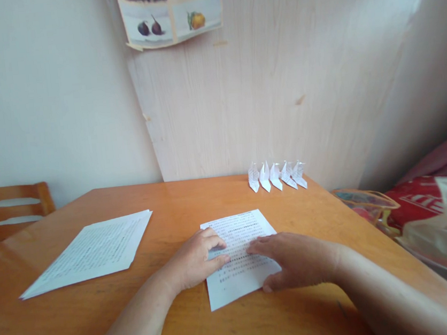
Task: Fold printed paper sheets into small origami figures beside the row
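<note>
A printed sheet of paper [243,289] lies flat on the wooden table in front of me, turned slightly. My left hand [197,259] rests at its left edge, with thumb and fingers apart over the print. On the right side of the same sheet lies my right hand [286,260], its fingers stretched out and its thumb spread near the lower edge. Neither hand has the paper lifted. Beyond the hands, several small folded paper figures [275,176] stand in a row near the table's back edge.
A stack of printed sheets [91,249] lies on the left of the table [184,322]. A wooden chair [13,205] stands past the left edge. Bags, one red [417,202], sit beyond the right edge. A fruit poster [172,17] hangs on the wall.
</note>
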The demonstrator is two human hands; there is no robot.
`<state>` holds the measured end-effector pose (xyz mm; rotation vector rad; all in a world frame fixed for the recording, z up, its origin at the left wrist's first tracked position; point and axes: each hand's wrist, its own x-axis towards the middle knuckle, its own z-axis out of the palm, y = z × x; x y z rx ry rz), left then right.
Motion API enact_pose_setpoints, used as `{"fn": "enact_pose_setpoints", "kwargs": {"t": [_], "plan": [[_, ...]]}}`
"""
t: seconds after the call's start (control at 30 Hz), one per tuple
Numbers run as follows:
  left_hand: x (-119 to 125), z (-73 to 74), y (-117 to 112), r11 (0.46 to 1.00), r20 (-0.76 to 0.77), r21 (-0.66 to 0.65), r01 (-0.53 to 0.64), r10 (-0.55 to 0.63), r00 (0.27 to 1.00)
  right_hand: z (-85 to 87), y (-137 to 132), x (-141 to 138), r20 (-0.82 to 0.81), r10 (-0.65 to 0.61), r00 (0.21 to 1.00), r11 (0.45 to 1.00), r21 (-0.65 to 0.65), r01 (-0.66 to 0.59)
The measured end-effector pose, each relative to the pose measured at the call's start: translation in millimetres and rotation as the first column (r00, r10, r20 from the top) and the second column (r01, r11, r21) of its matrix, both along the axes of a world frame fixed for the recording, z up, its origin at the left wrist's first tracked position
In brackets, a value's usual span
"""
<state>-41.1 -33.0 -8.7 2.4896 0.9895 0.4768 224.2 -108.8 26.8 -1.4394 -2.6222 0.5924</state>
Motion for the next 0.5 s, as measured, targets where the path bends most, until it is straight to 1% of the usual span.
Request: {"fn": "enact_pose_setpoints", "kwargs": {"t": [0.13, 0.23, 0.33, 0.4, 0.5], "plan": [[0, -0.6, 0, 1.000, 0.023, -0.009, 0.001, -0.001, 1.000, 1.4, -1, 0, 0.022, 0.009, 1.000, 1.000, 0.012, -0.009], [2, -2.3, -1, 0.999, 0.053, -0.017, -0.031, 0.031, 0.998, 1.2, -2, 1, 0.028, -0.006, 1.000, 1.000, 0.022, 0.005], [4, -0.1, -2, 0.997, 0.103, -0.037, -0.062, 0.066, 0.993, 2.2, -2, 2, 0.014, -0.017, 1.000, 1.000, 0.012, 0.017], [4, 3.8, -4, 0.995, 0.154, -0.086, -0.054, 0.067, 0.986, 3.7, -2, 3, 0.003, -0.017, 1.000, 1.000, 0.000, 0.017], [0, 11.3, -7, 0.977, 0.233, -0.210, -0.027, 0.076, 0.970, 6.3, -1, 5, -0.012, -0.029, 1.000, 0.999, -0.017, 0.029]]}}
